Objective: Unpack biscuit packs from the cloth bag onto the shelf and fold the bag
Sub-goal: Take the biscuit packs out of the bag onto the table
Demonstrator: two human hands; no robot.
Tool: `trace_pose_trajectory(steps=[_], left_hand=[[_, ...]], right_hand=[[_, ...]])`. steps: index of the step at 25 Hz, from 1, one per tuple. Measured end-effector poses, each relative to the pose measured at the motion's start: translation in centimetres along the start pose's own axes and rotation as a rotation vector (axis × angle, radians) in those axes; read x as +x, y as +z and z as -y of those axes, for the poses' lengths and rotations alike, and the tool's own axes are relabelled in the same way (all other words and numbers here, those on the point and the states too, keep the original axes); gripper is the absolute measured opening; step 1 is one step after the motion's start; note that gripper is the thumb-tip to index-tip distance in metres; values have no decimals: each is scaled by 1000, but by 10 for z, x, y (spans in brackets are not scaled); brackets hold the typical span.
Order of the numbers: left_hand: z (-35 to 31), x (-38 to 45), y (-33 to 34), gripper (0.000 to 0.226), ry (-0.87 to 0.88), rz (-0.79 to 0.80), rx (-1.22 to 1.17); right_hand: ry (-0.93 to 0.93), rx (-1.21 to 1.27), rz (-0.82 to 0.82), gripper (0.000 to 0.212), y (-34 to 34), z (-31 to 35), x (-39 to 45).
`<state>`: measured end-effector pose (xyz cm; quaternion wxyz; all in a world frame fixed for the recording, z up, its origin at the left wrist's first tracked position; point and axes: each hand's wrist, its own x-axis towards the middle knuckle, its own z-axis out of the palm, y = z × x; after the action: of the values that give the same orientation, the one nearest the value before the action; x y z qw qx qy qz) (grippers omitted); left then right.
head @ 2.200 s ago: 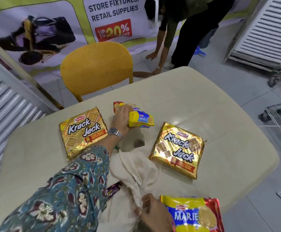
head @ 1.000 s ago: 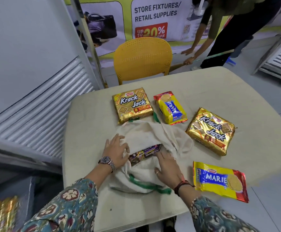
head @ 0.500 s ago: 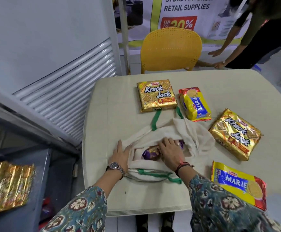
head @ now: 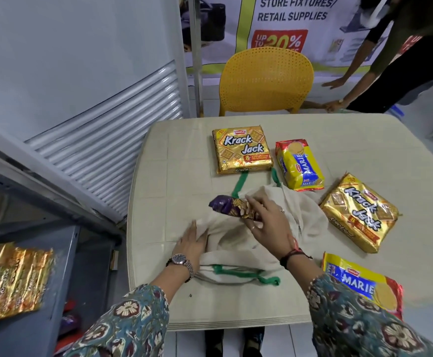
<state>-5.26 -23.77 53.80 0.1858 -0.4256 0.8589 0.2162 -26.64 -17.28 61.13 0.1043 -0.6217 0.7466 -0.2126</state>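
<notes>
Head view: I see my right hand (head: 269,222) at frame centre, its fingers curled round a purple biscuit pack (head: 229,207) held just above the mouth of the cloth bag (head: 238,243). My left hand (head: 192,243) lies flat with straight fingers, pressing the bag's left edge against the table (head: 158,176). The bag sprawls in the middle of the table, green handles trailing toward the top and the bottom of the frame. Above it sit a Krack Jack pack (head: 242,149) and, just beside that, a Marie pack (head: 299,164). At right lies a second Krack Jack pack (head: 359,211); at lower right, a second Marie pack (head: 362,284) is partly hidden by my sleeve. At lower left, a golden pack (head: 12,279) rests on the grey shelf (head: 86,253). A yellow chair (head: 265,79) stands beyond the table.
</notes>
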Motion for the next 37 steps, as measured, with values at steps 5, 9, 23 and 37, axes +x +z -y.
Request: trace_pose_trajectory(steps=[5, 9, 23, 37], left_hand=[[-9, -9, 20, 82, 49, 42, 14], [-7, -17, 26, 84, 68, 39, -21], [-17, -21, 5, 81, -12, -15, -95], [-30, -18, 11, 64, -131, -41, -178]], right_hand=[[-36, -26, 110, 50, 15, 37, 66], [-98, -115, 299, 45, 65, 55, 98], [2, -34, 2, 22, 53, -5, 47], [46, -213, 152, 56, 48, -80, 1]])
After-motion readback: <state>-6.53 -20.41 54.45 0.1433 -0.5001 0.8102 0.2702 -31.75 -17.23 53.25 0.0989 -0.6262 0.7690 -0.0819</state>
